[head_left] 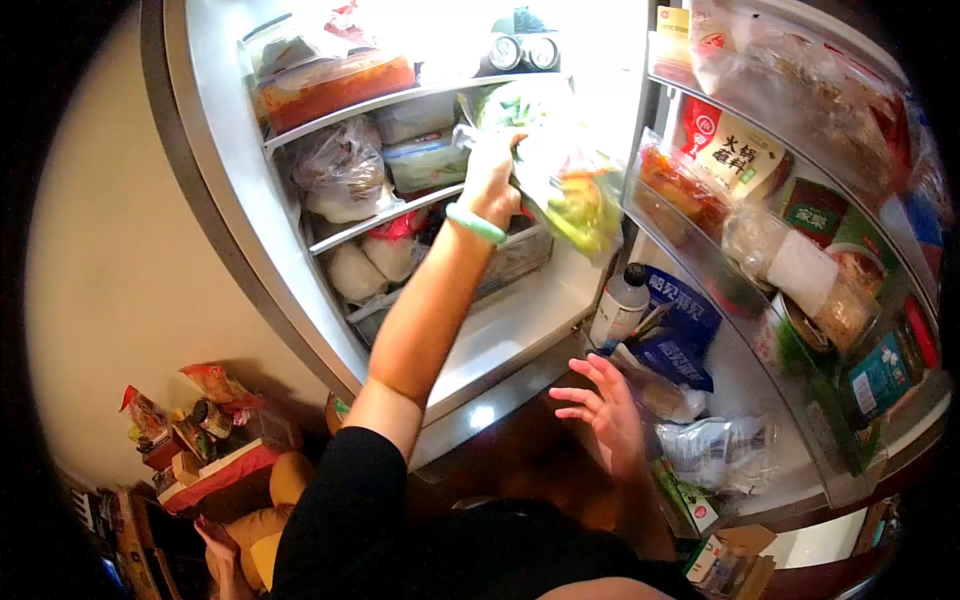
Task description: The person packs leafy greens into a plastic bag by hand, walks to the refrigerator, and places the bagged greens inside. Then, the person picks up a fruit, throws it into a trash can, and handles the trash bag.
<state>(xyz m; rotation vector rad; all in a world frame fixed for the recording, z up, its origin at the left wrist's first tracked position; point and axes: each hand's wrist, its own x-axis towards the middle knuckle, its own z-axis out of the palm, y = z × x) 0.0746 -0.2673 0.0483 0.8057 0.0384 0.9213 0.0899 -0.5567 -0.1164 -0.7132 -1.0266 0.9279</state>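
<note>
1. Red, glossy packets (215, 385) are standing in the lower left of the frame above a box (220, 478); just beneath, at the bottom left, another person's hand (215, 540) is showing.
2. Orange-red food (340, 88) is lying on the top shelf of the open refrigerator, at the upper left of the frame; below it, a knotted plastic bag (345, 165) is sitting beside a blue-edged zip bag (427, 160); pale round things (365, 265) are resting lower still.
3. A black sleeve (345, 500) is covering the left upper arm at the bottom of the frame; the bare forearm is slanting up towards the centre; a pale green bangle (476, 223) is circling the wrist.
4. The left hand (492, 185), upper centre, is gripping a clear bag (580, 195) of green vegetables, fingers curled in; the bag is hanging in front of the shelves, below two cans (522, 52).
5. The right hand (605, 410) is hovering right of centre, its grip wide, fingers spread; a dark-capped bottle (620, 305) is standing near, beside a blue packet (680, 330).
6. A red-and-cream packet (735, 150) is leaning in the door rack, upper right; a teal-labelled jar (880, 370) is standing at the far right.
</note>
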